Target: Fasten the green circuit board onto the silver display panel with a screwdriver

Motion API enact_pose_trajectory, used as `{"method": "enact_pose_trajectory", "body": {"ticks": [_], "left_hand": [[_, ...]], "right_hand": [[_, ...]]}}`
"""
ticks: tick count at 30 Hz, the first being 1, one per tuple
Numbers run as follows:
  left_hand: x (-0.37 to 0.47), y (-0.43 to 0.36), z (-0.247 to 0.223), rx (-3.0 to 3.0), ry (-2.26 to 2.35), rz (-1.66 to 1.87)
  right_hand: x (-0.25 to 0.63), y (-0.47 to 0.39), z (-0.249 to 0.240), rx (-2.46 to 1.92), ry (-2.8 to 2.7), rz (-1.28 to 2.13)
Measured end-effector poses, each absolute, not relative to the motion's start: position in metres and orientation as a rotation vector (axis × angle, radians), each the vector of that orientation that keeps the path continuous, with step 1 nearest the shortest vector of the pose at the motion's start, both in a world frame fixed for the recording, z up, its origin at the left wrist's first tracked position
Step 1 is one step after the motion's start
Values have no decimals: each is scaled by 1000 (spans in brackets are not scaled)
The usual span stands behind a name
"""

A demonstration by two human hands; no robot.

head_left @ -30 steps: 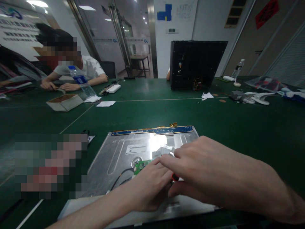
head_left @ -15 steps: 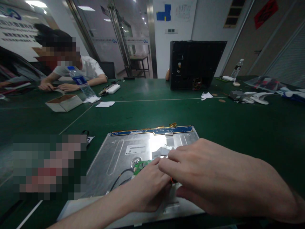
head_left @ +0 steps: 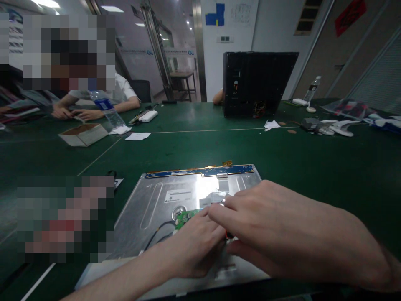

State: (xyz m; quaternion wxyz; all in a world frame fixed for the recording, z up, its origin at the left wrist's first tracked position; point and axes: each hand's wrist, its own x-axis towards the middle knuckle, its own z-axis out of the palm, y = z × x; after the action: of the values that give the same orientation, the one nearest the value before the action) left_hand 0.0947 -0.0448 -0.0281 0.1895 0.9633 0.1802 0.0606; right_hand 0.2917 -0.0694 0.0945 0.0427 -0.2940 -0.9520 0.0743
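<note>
A silver metal panel [head_left: 150,209] lies on the green table, with a blue circuit strip [head_left: 200,171] along its far edge. My left hand [head_left: 200,240] is over the panel beside a green circuit board [head_left: 186,218], fingers bent and their tips hidden under my other hand. My right hand [head_left: 260,225] reaches in from the right, fingers curled together over the board's right side. A bit of red shows between the hands. What either hand grips is hidden. Dark cables [head_left: 155,238] run left from the board.
A black monitor-like box [head_left: 260,83] stands across the table [head_left: 188,146]. At the far left are an open box [head_left: 84,136], a water bottle [head_left: 108,109] and a person's hands. White gloves [head_left: 336,126] and a second bottle [head_left: 312,88] are at the far right.
My right fingers have shifted slightly over the board. My left hand has hardly moved. Behind the black box, the other person's arm shows a little more.
</note>
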Motion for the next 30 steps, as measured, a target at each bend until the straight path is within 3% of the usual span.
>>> {"method": "enact_pose_trajectory", "body": {"ticks": [12,30], "left_hand": [[95,-44,-25,2724,506,58],[96,-45,-23,2705,463,170]], "right_hand": [[292,-70,96,-883,-2927,276],[291,-69,98,-929,-2918,295]]}}
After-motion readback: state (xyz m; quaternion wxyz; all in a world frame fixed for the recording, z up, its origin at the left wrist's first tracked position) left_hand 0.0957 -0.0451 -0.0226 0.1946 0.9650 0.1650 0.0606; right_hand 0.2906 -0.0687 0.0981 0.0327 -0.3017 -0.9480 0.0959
